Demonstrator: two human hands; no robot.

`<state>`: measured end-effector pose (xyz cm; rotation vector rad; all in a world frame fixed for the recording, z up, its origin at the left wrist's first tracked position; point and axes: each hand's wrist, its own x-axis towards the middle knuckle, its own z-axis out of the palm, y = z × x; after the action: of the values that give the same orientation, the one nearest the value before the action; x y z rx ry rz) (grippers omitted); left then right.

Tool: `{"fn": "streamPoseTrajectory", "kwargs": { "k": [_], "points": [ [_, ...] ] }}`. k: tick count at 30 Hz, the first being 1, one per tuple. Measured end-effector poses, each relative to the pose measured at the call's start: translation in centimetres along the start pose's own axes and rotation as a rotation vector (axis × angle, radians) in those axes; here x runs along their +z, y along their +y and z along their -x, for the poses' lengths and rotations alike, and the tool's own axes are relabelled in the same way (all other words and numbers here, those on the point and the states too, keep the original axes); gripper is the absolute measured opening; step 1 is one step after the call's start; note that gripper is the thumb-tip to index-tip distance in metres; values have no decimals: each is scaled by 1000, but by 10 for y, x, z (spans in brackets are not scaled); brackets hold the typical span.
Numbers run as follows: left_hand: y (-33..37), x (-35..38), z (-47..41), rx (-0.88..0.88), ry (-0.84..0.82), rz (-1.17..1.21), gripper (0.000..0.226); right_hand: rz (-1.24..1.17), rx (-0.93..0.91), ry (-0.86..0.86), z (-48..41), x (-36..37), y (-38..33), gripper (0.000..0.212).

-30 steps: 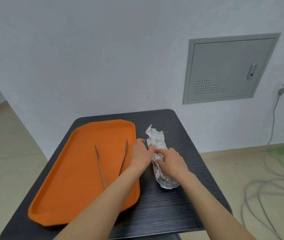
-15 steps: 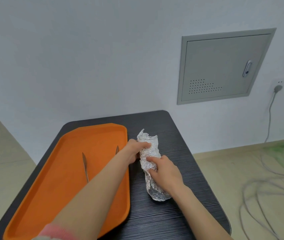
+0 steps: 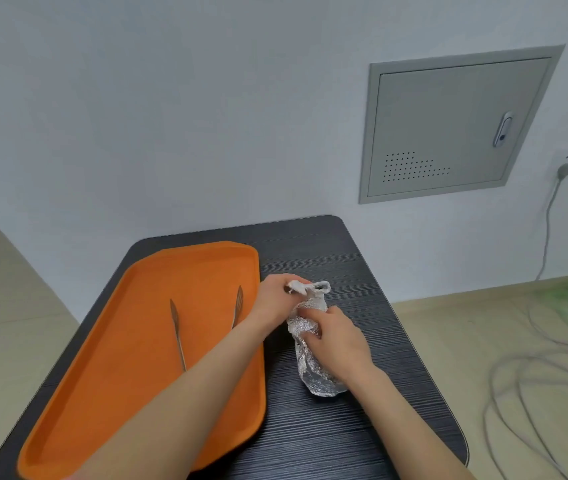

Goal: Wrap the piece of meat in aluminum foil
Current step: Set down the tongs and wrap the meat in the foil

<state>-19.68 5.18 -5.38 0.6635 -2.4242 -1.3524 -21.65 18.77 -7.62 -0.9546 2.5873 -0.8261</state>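
A crumpled aluminum foil bundle lies lengthwise on the black table, right of the orange tray. The meat is hidden inside the foil. My left hand pinches the far end of the foil, which is bunched and folded toward me. My right hand presses down around the middle of the bundle. The near end of the foil sticks out below my right wrist.
An orange tray covers the table's left half, with metal tongs lying in it under my left forearm. A grey wall cabinet and a plugged cable are at the right. Cables lie on the floor.
My left hand has gone from the side of the bundle to its far end and folded that end over. My right hand stays on the middle. The view has shifted slightly.
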Motion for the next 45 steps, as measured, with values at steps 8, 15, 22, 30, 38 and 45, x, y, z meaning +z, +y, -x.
{"fn": "streamPoseTrajectory", "kwargs": {
  "k": [8,15,22,30,38,45],
  "points": [
    [-14,-3,31,294,-69,-311,45,-54,-3,38,6,-2,2,26],
    [-21,-6,45,244,-195,-301,40,-216,110,248,18,-20,12,23],
    [-4,1,30,139,-16,-291,17,-192,242,157,1,-28,14,46],
    [4,-10,7,-278,-207,-263,69,-196,265,104,0,-26,17,54],
    [8,-8,3,-301,-298,-207,62,-242,247,91,4,-28,19,51],
    [8,-5,13,-242,-234,-169,64,-256,194,177,19,-30,11,40]
  ]
}}
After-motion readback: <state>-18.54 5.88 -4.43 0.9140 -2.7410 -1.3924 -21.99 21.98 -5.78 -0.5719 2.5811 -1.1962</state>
